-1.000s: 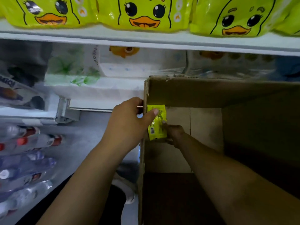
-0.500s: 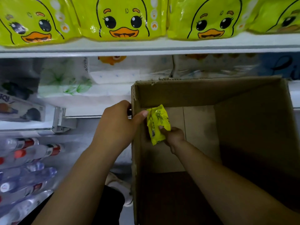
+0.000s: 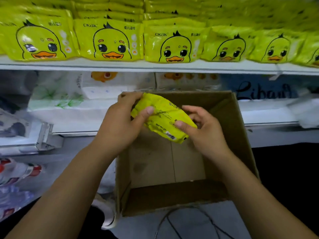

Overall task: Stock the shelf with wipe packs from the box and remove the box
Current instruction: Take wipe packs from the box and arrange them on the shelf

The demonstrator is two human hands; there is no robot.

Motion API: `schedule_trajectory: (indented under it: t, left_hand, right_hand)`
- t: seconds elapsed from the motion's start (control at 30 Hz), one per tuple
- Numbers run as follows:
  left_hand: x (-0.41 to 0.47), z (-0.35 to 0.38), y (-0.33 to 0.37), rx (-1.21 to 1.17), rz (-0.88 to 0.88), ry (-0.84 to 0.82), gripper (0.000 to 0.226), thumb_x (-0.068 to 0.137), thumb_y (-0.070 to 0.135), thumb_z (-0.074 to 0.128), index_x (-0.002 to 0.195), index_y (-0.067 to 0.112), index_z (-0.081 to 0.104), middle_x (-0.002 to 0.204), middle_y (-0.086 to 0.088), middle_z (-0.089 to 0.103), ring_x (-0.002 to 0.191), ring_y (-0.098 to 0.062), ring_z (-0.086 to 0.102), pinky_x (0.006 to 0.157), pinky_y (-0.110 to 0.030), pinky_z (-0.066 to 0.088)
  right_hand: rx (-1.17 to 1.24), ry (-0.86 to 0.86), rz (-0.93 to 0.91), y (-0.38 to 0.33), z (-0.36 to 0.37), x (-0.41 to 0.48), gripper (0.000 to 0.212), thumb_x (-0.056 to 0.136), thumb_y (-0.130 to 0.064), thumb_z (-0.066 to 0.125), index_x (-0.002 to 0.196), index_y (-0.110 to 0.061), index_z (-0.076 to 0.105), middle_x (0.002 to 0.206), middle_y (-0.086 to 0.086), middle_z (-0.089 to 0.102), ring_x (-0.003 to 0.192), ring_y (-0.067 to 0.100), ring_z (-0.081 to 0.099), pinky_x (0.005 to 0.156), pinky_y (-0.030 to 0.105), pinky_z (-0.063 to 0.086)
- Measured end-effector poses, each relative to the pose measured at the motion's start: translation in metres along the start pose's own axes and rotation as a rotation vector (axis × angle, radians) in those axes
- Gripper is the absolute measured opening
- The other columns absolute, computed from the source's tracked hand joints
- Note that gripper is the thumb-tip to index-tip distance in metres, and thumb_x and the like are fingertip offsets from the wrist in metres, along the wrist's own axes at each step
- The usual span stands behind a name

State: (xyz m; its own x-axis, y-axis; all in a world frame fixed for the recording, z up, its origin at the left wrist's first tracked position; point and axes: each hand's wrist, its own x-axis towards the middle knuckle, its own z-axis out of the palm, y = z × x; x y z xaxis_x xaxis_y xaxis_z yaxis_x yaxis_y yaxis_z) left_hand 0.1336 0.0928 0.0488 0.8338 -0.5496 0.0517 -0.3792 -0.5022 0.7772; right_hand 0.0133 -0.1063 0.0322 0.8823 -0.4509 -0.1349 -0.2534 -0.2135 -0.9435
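Both hands hold 1 yellow wipe pack (image 3: 164,116) over the far left part of the open cardboard box (image 3: 229,118). The pack's printed back with the barcode faces up, and its length slants down to the right. The left hand (image 3: 120,123) grips the upper left end, with the thumb laid across the face and the other fingers curled over the top edge. The right hand (image 3: 203,130) pinches the lower right end, thumb on top and the remaining fingers loosely bent behind the pack. Just above, the white shelf (image 3: 155,65) carries a row of duck-faced packs (image 3: 110,40) side by side, with more stacked behind.
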Motion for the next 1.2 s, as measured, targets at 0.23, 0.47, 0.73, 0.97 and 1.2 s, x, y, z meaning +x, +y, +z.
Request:
schedule_trajectory:
  t: [0.23,0.47,0.73,0.97,1.2]
  left_hand:
    - [-0.027,0.0,0.035,-0.3,-0.075,-0.021,0.017,0.101,0.031,0.06,0.093,0.024,0.073,0.077,0.014,0.073,0.067,0.003,0.065,0.065,-0.024,0.052]
    - [-0.041,-0.018,0.059,-0.772,-0.274,-0.102,0.049,0.087,0.058,0.049,0.109,0.02,0.071,0.1,0.0,0.079,0.096,-0.015,0.075,0.078,-0.028,0.059]
    - [-0.04,-0.022,0.046,-0.598,-0.253,0.188,0.009,0.096,0.027,0.07,0.09,0.022,0.073,0.088,-0.017,0.076,0.077,-0.016,0.065,0.078,-0.042,0.054]
    - [-0.035,-0.042,0.039,-0.699,-0.291,0.231,0.038,0.077,0.06,0.071,0.069,0.025,0.061,0.082,-0.032,0.061,0.075,-0.029,0.055,0.076,-0.058,0.053]
    - [-0.033,-0.055,0.038,-0.88,-0.309,0.198,0.028,0.101,0.025,0.059,0.077,0.02,0.046,0.091,-0.017,0.068,0.079,-0.032,0.072,0.064,-0.041,0.06]
  right_hand:
    - [0.292,0.072,-0.012,-0.046,-0.01,-0.017,0.026,0.076,-0.029,0.077,0.093,-0.01,0.073,0.084,0.008,0.077,0.074,0.015,0.072,0.067,0.028,0.058]
    - [0.333,0.294,0.111,-0.06,-0.02,-0.028,0.026,0.089,-0.028,0.074,0.098,-0.003,0.073,0.08,0.004,0.077,0.071,0.013,0.073,0.064,0.023,0.059]
    - [0.349,0.221,0.096,-0.071,-0.003,-0.028,0.026,0.098,-0.033,0.059,0.102,-0.012,0.075,0.096,0.008,0.078,0.092,0.025,0.075,0.085,0.038,0.061]
    - [0.367,0.233,0.148,-0.086,0.003,-0.021,0.029,0.102,-0.033,0.056,0.1,-0.011,0.076,0.096,0.009,0.078,0.093,0.026,0.075,0.09,0.045,0.059]
    - [0.405,0.287,0.142,-0.107,0.01,-0.011,0.028,0.102,-0.029,0.058,0.087,-0.013,0.075,0.093,0.008,0.078,0.086,0.023,0.074,0.092,0.046,0.057]
